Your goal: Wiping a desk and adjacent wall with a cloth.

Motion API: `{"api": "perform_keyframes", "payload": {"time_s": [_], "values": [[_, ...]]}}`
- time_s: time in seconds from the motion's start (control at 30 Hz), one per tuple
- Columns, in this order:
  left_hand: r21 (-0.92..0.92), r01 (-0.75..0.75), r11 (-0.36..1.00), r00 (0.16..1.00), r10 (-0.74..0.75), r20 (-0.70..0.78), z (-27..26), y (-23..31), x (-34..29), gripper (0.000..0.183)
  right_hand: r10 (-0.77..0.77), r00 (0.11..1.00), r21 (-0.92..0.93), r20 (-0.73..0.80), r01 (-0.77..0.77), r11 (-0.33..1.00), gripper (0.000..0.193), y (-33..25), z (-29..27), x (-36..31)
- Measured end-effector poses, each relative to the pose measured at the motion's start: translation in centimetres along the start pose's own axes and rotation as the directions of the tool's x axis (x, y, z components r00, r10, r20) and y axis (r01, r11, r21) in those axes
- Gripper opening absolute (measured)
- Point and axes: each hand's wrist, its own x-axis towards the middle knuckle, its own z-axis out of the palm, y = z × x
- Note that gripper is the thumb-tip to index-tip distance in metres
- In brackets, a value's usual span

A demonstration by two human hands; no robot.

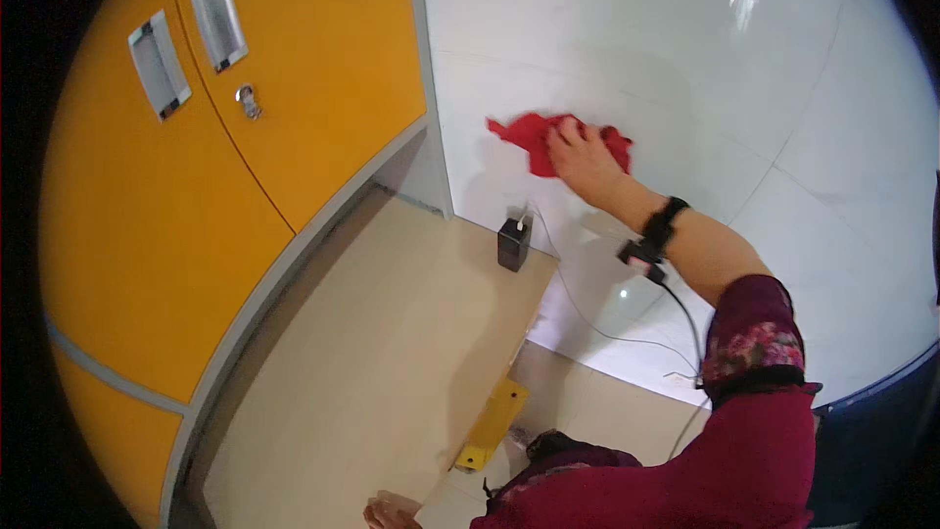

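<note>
My right hand (585,159) presses a crumpled red cloth (540,142) against the glossy white wall (548,20). Its fingers are bent over the cloth, which spreads out to both sides of the hand. A black strap with a small device (643,257) sits on my right wrist, and a dark cable runs down from it. At the lower edge, a bit of bare skin that looks like my left hand (392,511) is cut off by the frame. What its fingers do is too hidden to make out.
Left stands a yellow-orange cabinet (323,69) with grey trim, recessed handles and a lock. Below the cloth, a black box (513,244) with a white plug and thin cable stands on the beige surface (392,323) by the wall. A yellow strip (494,421) lies along that surface's edge.
</note>
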Motion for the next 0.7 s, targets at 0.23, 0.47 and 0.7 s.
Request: {"api": "perform_keyframes", "payload": {"time_s": [0.23, 0.47, 0.7], "values": [[-0.041, -0.067, 0.997, 0.998, 0.066, -0.014, -1.2, 1.2, 1.4, 0.036, -0.142, 0.987, 0.034, -0.078, 0.145, 0.989, 0.024, 0.7, 1.9, -0.4], [-0.029, -0.157, 0.987, 0.981, 0.159, 0.109, -1.2, -0.2, 0.9, 0.036, 0.056, 0.985, -0.027, -0.164, -0.061, 0.998, 0.033, -5.5, 3.1, 15.0], [-0.115, 0.005, 0.993, 0.998, 0.002, 0.055, -2.1, 2.1, 1.5, 0.039, -0.128, 0.981, 0.016, 0.148, 0.127, 0.992, 0.031, -18.3, 7.8, 14.9]]}}
